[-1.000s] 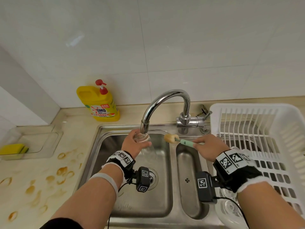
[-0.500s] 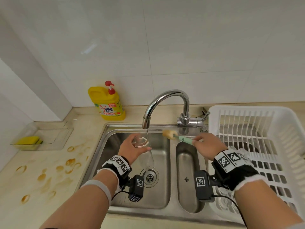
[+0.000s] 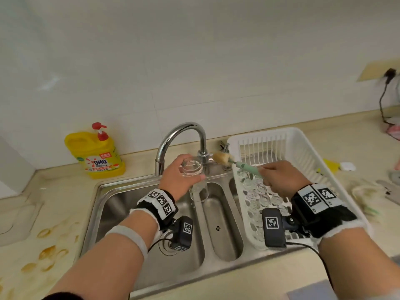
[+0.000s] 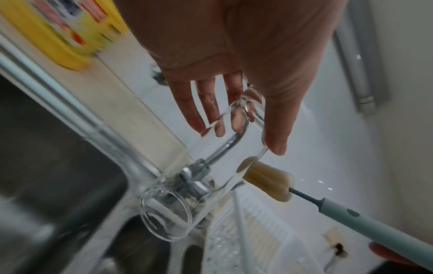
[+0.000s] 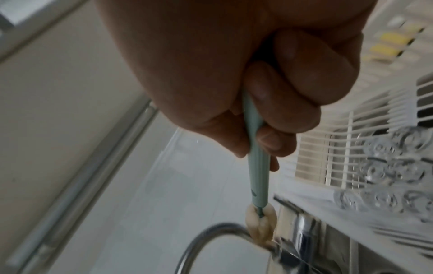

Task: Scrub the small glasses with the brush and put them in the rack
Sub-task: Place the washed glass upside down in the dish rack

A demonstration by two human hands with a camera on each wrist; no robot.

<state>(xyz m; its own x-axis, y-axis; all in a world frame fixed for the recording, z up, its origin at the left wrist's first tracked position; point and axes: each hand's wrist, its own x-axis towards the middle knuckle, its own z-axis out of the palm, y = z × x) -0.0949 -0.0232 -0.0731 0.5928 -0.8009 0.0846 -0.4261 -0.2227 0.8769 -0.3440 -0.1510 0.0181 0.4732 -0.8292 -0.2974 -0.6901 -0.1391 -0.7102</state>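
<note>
My left hand (image 3: 179,178) grips a small clear glass (image 3: 195,178) over the ridge between the two sink basins, just right of the tap spout. In the left wrist view the glass (image 4: 201,178) lies tilted, mouth away from the palm, with my fingers (image 4: 194,109) and thumb round its base. My right hand (image 3: 279,178) holds the pale green handle of the brush (image 3: 244,166); its yellow sponge head (image 3: 221,158) points left, close beside the glass and outside it. The right wrist view shows my fingers (image 5: 293,103) curled round the brush (image 5: 256,166). Several glasses (image 3: 259,195) lie in the white rack (image 3: 307,152).
The chrome tap (image 3: 179,137) arches over the steel double sink (image 3: 121,204). A yellow detergent bottle (image 3: 97,152) stands at the back left. The counter at the left carries brown ring stains (image 3: 47,254). Small items lie on the counter right of the rack (image 3: 368,191).
My left hand has carried the glass from under the spout to the right and up, towards the rack. The right hand with the brush has stayed roughly where it was. The head view has swung right.
</note>
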